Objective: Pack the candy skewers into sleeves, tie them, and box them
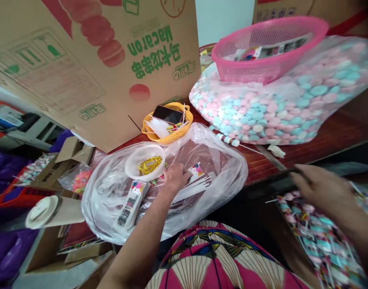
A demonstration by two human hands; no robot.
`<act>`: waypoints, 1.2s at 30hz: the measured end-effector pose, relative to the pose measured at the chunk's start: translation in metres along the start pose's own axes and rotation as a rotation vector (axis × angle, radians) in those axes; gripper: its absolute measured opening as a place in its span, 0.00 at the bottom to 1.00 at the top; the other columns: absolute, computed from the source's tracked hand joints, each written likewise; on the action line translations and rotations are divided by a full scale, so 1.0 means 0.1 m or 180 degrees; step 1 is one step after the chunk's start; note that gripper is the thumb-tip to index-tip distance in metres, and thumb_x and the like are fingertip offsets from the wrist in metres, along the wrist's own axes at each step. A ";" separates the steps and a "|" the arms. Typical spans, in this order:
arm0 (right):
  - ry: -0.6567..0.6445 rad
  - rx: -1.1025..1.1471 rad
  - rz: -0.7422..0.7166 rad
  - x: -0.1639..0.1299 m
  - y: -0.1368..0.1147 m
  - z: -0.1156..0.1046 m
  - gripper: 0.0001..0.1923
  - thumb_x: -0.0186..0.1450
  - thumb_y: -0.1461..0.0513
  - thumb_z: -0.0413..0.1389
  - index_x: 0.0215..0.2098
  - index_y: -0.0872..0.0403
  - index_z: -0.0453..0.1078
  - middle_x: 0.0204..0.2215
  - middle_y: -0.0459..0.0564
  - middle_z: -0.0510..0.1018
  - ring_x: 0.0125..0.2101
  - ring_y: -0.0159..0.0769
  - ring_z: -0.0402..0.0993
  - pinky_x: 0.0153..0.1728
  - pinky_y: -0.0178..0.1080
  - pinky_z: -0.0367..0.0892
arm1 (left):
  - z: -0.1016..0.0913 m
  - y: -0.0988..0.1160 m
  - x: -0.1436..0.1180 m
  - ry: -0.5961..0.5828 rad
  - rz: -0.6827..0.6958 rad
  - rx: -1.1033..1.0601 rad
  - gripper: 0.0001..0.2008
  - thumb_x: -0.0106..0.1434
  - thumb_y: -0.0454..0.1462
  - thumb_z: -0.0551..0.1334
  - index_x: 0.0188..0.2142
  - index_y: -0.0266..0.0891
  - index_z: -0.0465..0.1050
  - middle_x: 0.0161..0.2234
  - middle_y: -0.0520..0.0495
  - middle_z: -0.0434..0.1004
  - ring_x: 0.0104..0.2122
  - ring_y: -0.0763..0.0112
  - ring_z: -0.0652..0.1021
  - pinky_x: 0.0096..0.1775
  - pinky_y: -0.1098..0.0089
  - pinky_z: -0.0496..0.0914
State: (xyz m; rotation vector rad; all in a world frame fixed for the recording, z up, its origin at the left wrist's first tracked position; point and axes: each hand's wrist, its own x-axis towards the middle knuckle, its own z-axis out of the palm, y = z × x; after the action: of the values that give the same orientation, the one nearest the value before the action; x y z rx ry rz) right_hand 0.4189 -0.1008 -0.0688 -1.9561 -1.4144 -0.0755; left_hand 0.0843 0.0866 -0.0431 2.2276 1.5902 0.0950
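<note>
Clear plastic bag spread open at the near edge of the dark red table, flat printed packets and long white sleeves inside. Left hand reaching into the bag, fingers curled down over the packets beside a small card; whether anything is pinched, cannot tell. White bowl of yellow twist ties sitting on the bag just left of that hand, another printed packet lying below it. Right hand blurred, off the table's near right edge, over a box of wrapped candy sticks; something thin and dark near the fingers, grip unclear. Further back on the table, a yellow basket with a black phone and white strips in it, up against a big cardboard carton printed in green and red. Toward the far right corner, a large clear sack of pink, blue and white candies, with a pink basket resting on top. A few loose candies on a stick lying just in front of the sack. White-capped roll off the table's left edge.
</note>
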 end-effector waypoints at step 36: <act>-0.1664 0.2392 -0.0867 0.38 -1.82 0.75 0.11 0.67 0.60 0.50 0.26 0.53 0.63 0.23 0.44 0.68 0.25 0.30 0.63 0.28 0.34 0.59 | -0.34 0.20 -0.48 -0.0265 0.1195 -0.2234 0.13 0.62 0.40 0.59 0.24 0.38 0.71 0.22 0.52 0.71 0.24 0.74 0.69 0.31 0.73 0.63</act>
State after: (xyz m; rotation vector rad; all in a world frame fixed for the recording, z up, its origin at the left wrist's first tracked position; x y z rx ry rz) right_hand 0.2536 -0.0003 -0.0168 -1.1867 -1.6962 0.7818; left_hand 0.0758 0.0469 0.0038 1.8865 0.8774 0.5626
